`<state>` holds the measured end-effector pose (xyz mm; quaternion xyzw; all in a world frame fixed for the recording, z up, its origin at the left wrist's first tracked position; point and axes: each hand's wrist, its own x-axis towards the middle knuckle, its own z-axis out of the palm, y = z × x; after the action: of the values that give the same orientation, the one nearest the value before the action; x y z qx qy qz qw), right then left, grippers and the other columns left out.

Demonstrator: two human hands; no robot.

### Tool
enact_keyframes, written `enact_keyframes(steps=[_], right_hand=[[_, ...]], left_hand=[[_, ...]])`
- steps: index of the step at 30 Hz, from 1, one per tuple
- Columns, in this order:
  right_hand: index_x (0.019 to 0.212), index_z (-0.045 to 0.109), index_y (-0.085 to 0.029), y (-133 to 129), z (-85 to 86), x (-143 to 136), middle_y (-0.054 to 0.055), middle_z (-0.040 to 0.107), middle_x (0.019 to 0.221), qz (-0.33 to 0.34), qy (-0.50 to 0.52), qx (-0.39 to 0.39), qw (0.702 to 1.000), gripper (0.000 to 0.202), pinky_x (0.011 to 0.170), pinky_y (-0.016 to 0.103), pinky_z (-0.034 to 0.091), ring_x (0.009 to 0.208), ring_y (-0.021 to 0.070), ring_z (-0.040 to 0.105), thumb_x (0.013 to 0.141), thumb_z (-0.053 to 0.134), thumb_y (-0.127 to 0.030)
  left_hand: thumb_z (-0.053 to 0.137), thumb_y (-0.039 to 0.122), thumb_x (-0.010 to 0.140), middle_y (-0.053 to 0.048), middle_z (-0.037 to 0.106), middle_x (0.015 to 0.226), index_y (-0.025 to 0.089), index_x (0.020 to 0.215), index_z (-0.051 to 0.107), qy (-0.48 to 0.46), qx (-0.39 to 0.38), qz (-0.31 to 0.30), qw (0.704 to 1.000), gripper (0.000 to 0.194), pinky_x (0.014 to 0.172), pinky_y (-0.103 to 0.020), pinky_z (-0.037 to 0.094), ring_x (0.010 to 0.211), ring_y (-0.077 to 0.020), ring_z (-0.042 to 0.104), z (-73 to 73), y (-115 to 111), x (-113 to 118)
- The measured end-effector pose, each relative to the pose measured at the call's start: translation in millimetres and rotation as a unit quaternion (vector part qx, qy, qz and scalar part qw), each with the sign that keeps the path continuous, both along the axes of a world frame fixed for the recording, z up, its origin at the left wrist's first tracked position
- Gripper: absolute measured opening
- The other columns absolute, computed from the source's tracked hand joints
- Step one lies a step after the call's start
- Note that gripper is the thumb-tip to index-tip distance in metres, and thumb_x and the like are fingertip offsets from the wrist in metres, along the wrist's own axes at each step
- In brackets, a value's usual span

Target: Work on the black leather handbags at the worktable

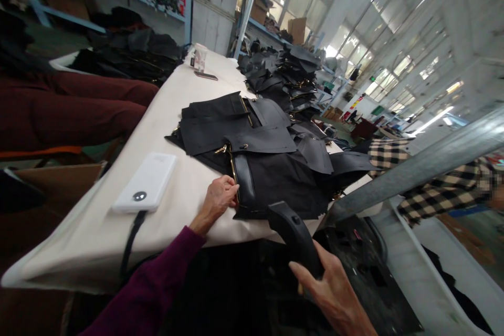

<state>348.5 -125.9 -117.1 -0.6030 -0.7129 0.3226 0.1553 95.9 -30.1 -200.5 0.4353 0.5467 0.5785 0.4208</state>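
Observation:
My left hand [221,198] is closed, its fingertips pinched at the gold-toothed zipper edge of a black bag piece [279,184]. This piece lies at the front of a pile on the white-covered table. My right hand [334,286] wraps round the handle of a black curved handheld tool [293,231]; its exact kind is unclear. The tool's broad head points up and left, near the front edge of the bag piece. Further back, more black bag pieces [220,128] overlap, with a gold zipper pull [223,149] showing.
A white power bank [145,184] with a black cable lies left on the table [200,236]. A phone [206,76] is at the far end. Black pieces are stacked [283,71] behind. A metal post [417,160] slants at right, near a person's checked sleeve [437,194]. Another person's legs [71,110] are left.

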Motion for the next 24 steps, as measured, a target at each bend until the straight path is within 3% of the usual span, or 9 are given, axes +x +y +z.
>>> enact_keyframes(steps=[6,11,17,20,24], right_hand=[[0.098,0.056,-0.014,-5.8,-15.2,-16.2,-0.001,0.054,0.066,0.052,0.015,-0.041,0.998,0.03,0.051,0.02,0.04,0.055,0.0101,0.052,0.075,0.055,-0.033],[0.095,0.056,-0.014,8.4,-6.8,-30.7,-0.003,0.052,0.061,0.07,0.057,-0.019,0.996,0.028,0.048,0.018,0.038,0.05,0.009,0.051,0.075,0.056,-0.033],[0.088,0.054,-0.013,7.2,10.3,-5.8,-0.003,0.052,0.057,0.01,0.037,0.035,0.999,0.029,0.049,0.018,0.04,0.051,0.0091,0.052,0.077,0.055,-0.04],[0.088,0.054,-0.014,-3.4,5.4,6.1,-0.002,0.052,0.058,0.008,0.018,0.009,1.0,0.03,0.05,0.018,0.04,0.053,0.0095,0.052,0.077,0.054,-0.041],[0.097,0.055,-0.013,-16.4,-9.9,5.0,-0.001,0.053,0.064,0.031,0.027,-0.046,0.998,0.03,0.05,0.019,0.04,0.054,0.0095,0.052,0.078,0.053,-0.036]], left_hand=[[0.057,0.041,0.063,0.0,0.057,0.05,0.016,0.073,0.045,-0.01,0.011,-0.019,1.0,0.029,0.038,-0.02,0.046,0.044,-0.0156,0.056,-0.6,-1.0,1.7],[0.053,0.041,0.071,-0.001,0.058,0.048,0.016,0.074,0.043,0.019,0.03,-0.055,0.998,0.027,0.038,-0.019,0.045,0.044,-0.0169,0.058,1.0,-6.5,3.5],[0.054,0.038,0.07,-0.002,0.059,0.051,0.016,0.075,0.044,0.016,0.025,-0.045,0.999,0.025,0.039,-0.02,0.045,0.045,-0.0177,0.059,-1.1,-6.2,3.6],[0.054,0.037,0.07,0.0,0.057,0.051,0.017,0.075,0.042,-0.015,0.015,-0.058,0.998,0.024,0.039,-0.023,0.047,0.045,-0.0177,0.058,-2.9,-3.4,4.0],[0.056,0.033,0.073,0.002,0.053,0.057,0.017,0.077,0.039,-0.128,-0.004,-0.108,0.986,0.023,0.048,-0.026,0.051,0.05,-0.0146,0.057,3.0,-9.5,8.5]])
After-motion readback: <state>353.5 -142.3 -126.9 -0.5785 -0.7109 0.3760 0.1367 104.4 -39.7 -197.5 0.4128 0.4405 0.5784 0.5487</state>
